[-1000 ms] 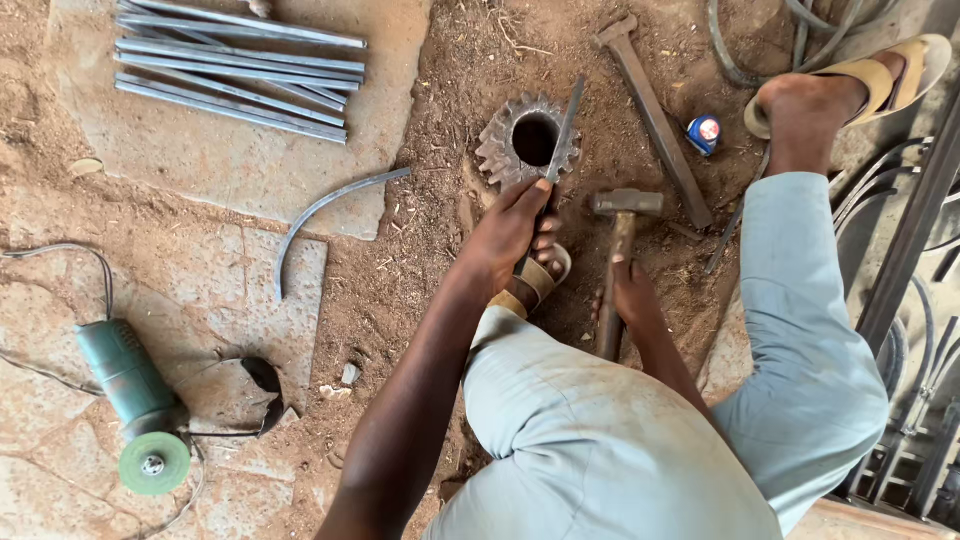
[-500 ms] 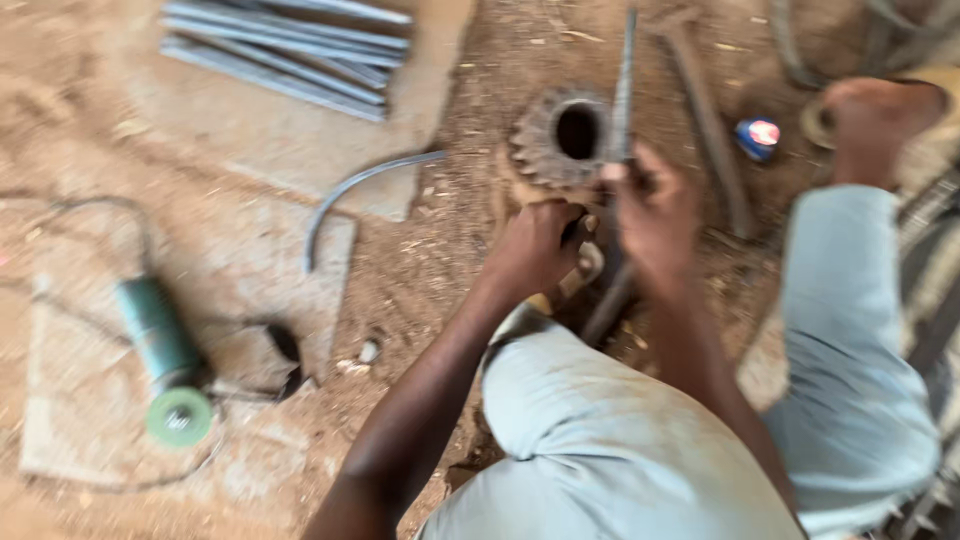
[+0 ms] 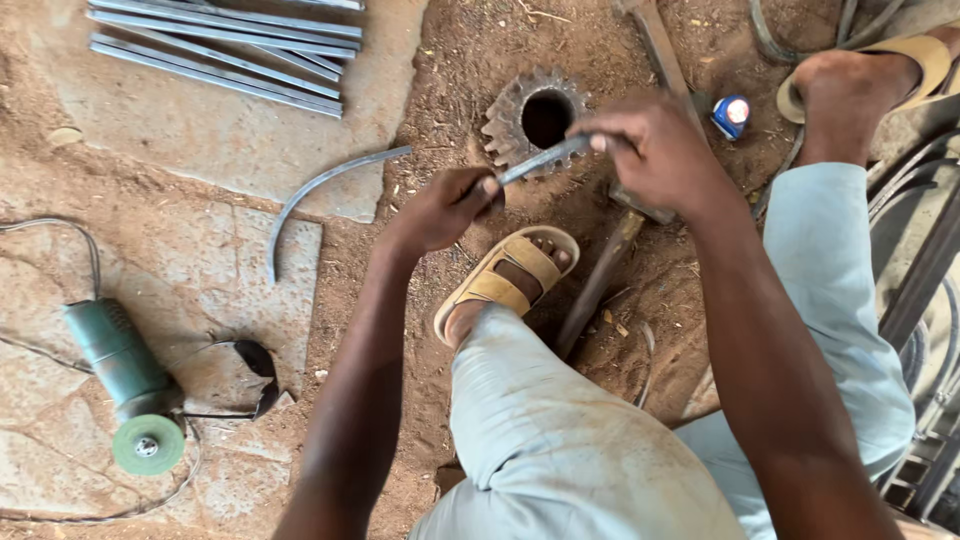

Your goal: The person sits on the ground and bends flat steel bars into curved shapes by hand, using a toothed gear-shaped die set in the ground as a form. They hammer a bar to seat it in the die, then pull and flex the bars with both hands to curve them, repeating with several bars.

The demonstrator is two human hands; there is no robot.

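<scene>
Much of the hammer is hidden: its head sits under the right hand and only the wooden handle shows, slanting down past the sandalled foot. A long tool at the far edge of the floor is cut off by the top of the view, so what it is cannot be told, and the second foot in its sandal runs out at the far right corner beside dark metal bars that are only partly seen. The person crouches, knees in pale trousers filling the near edge, both arms reaching forward and down over the dirt floor. The left hand is clenched round the lower end of a short flat metal strip; the right hand pinches the upper end between fingers and thumb. The strip slopes between the two hands, held just above a rusty gear with a dark centre hole, which lies in the dirt just beyond them. A curved rod lies to the left, a bundle of metal bars at the far left corner, a green grinder near the left edge, and a small blue can by the right foot.
</scene>
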